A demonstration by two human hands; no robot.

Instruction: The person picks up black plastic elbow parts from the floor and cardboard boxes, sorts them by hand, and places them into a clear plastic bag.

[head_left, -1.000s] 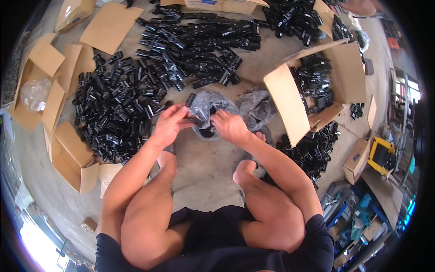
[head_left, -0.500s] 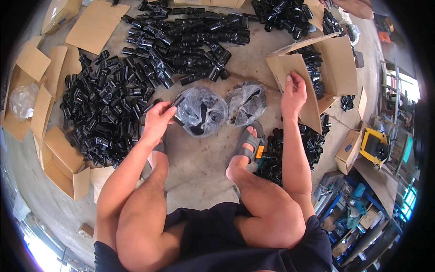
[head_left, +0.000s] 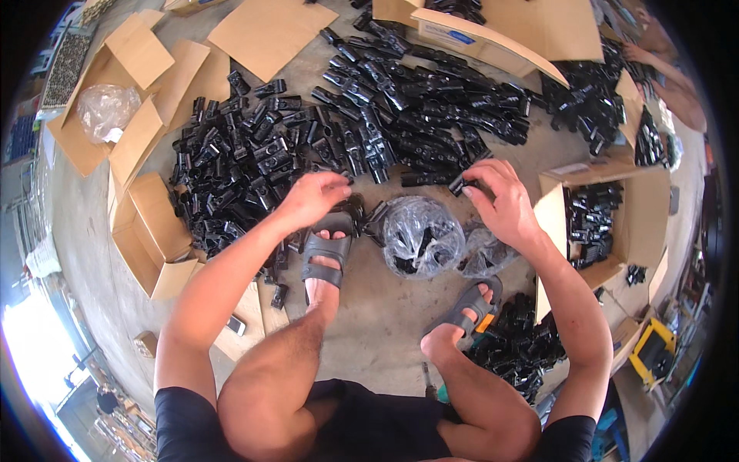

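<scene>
My right hand (head_left: 504, 202) pinches a short glossy black tubular fitting (head_left: 459, 185) between thumb and fingers, above the right end of a row of similar fittings. Farther left, my left hand (head_left: 312, 202) is closed at the edge of a loose pile of black fittings (head_left: 231, 173); its fingertips meet by a dark piece, but what they hold is unclear. Between my hands and nearer to me lies a clear plastic bag (head_left: 423, 237) with black pieces in it. A second clear bag (head_left: 488, 254) sits against its right side, partly under my right wrist.
Stacked longer black fittings (head_left: 431, 108) lie beyond my hands. An open carton (head_left: 645, 219) of fittings stands right; open cartons (head_left: 150, 223) stand left. More fittings (head_left: 516, 346) lie beside my right sandal. A phone (head_left: 235, 325) rests on cardboard. Another person's arm (head_left: 673, 85) shows far right.
My view has turned, so the scene sits farther right. My right hand has left the carton flap and now grips a fitting. My left hand has moved from beside the bag to the loose pile.
</scene>
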